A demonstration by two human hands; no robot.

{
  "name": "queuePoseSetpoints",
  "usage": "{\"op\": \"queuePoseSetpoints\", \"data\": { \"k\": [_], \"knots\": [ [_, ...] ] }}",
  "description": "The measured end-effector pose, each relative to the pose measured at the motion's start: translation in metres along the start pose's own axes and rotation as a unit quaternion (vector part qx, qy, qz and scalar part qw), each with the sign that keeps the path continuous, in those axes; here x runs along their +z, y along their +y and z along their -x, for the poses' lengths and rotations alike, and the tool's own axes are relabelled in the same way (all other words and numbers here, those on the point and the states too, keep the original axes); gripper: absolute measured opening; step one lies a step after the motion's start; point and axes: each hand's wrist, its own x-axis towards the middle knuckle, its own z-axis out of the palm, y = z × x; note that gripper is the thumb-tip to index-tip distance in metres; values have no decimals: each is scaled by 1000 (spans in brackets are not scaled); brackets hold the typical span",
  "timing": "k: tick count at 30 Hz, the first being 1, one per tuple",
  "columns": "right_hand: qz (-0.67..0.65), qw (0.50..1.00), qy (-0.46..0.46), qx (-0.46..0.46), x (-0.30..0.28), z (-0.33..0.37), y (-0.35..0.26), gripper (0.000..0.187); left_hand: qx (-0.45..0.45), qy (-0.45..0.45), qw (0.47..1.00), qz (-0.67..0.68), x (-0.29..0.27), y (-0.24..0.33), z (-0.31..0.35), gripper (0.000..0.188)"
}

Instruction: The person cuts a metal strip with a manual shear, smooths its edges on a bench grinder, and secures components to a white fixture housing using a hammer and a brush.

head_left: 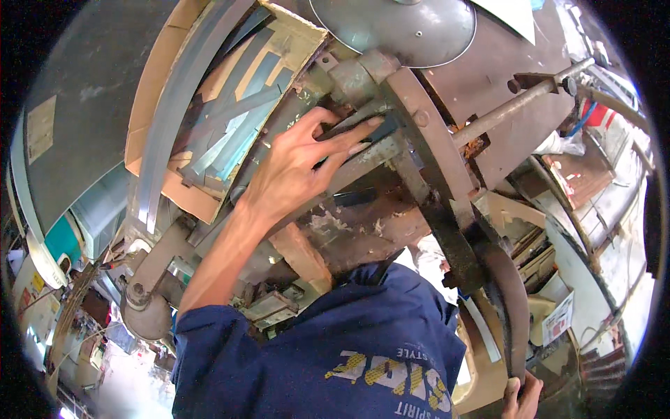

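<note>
A heavy lever shear (429, 133) is fixed in the middle of the view, its worn brown arm curving down to a long handle (515, 314). My left hand (300, 160) reaches across from the left, its fingers closed on a small dark metal strip (386, 128) at the shear's jaw. The strip's far end lies close against the blade arm, and part of it is hidden under my fingers. At the lower right edge, my right hand (525, 399) wraps around the end of the handle. Only its thumb and some fingers show.
Left of the shear, a cardboard box (155, 98) holds several cut metal strips (244, 136). One long grey strip (171, 112) leans along it. A round metal cover (401, 31) sits at the top. A metal rod (520, 110) sticks out right. Below lies a wooden block (301, 255).
</note>
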Motion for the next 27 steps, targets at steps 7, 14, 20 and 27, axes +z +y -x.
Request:
{"op": "queuePoseSetpoints", "data": {
  "k": [7,14,20,27],
  "knots": [
    [3,999,-23,26,1,-3,7,75,6,-15,1000,25,0,-6,-3,46],
    [-72,995,61,-31,30,6,57,49,18,-26,999,-8,5,5,-2,35],
    [-245,940,122,-203,260,-207,195,57,56,9,998,-24,11,-4,2,29],
    [-422,872,-34,-247,211,-217,154,41,53,38,997,-46,2,4,-5,34]
  ]
}}
